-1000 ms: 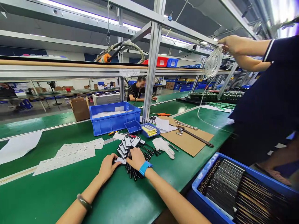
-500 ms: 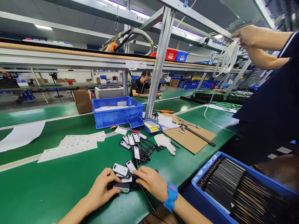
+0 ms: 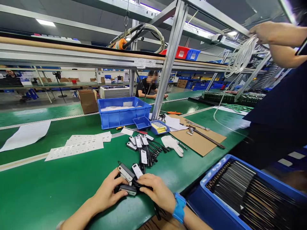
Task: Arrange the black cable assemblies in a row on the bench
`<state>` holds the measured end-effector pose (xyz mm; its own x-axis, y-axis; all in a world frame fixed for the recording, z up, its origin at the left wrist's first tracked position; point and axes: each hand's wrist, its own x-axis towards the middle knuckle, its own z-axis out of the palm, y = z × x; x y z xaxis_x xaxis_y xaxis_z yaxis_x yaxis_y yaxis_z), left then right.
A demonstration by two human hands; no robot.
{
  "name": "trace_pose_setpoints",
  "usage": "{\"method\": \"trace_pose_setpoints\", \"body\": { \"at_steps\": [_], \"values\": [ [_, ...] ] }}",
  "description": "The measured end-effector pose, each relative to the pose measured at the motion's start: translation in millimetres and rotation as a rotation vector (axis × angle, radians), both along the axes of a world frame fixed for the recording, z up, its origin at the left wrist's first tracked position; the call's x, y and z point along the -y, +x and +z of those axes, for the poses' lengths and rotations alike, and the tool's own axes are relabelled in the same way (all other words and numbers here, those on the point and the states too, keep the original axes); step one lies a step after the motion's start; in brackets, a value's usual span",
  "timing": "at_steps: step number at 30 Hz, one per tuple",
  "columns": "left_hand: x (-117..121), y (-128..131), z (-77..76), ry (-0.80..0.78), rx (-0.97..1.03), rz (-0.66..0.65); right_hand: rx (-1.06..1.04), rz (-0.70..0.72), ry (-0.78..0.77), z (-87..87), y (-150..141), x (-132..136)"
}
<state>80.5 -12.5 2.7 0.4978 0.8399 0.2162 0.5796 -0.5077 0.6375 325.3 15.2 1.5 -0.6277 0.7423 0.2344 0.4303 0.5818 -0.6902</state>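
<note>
My left hand [image 3: 109, 193] is closed around small black-and-silver electronic modules with short cables; an upper module [image 3: 126, 172] stands tilted on its edge, and a lower module [image 3: 128, 189] sits between thumb and fingers. Close by, my right hand [image 3: 157, 193] pinches the modules' black cables [image 3: 137, 183], whose ends hang past the table's front edge. Just beyond my fingers lies another module [image 3: 137, 171], face up. Farther off rests a pile of several similar modules [image 3: 138, 141], their black cables [image 3: 150, 156] fanned to the right.
A white glove [image 3: 172, 144], cardboard [image 3: 201, 140] with wrenches, and a blue bin [image 3: 124, 116] lie beyond. Perforated white sheets [image 3: 76, 147] are at left. On the right stands a blue crate [image 3: 203, 182] of dark flat parts; a co-worker's hands [image 3: 271, 35] hold coiled clear tubing [image 3: 241, 56].
The upper module has tipped from lying face up onto its edge in my left hand's grasp. My right hand stays at the cables. The view has shifted slightly left.
</note>
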Motion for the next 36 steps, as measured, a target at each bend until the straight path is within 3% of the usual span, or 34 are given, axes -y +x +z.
{"method": "trace_pose_setpoints", "body": {
  "at_steps": [7,12,15,22,25,30,33,36],
  "values": [
    [-3.5,1.4,2.2,-0.081,-0.036,-0.025,0.117,0.173,-0.011,22.4,16.2,-14.9],
    [-0.5,1.6,6.1,-0.048,-0.065,-0.004,-0.104,-0.148,-0.100,29.8,19.3,-17.8],
    [1.7,-1.3,6.1,-0.026,-0.044,-0.043,-0.030,-0.153,-0.036,32.2,20.4,-14.8],
    [4.6,-0.6,1.7,0.142,-0.207,-0.105,0.438,0.002,0.169,24.3,24.6,-10.0],
    [2.1,1.7,1.9,0.083,-0.229,-0.149,0.402,0.064,0.127,25.0,17.5,-16.5],
    [0.2,4.8,9.6,-0.001,-0.157,-0.126,0.463,-0.273,0.161,20.5,-11.9,-28.8],
    [0.6,5.2,11.4,-0.006,-0.156,-0.118,0.427,-0.226,0.183,13.1,-24.8,-26.3],
    [0.3,4.0,9.7,0.027,-0.183,-0.109,0.187,-0.129,0.174,9.5,-26.6,-19.5]
  ]
}}
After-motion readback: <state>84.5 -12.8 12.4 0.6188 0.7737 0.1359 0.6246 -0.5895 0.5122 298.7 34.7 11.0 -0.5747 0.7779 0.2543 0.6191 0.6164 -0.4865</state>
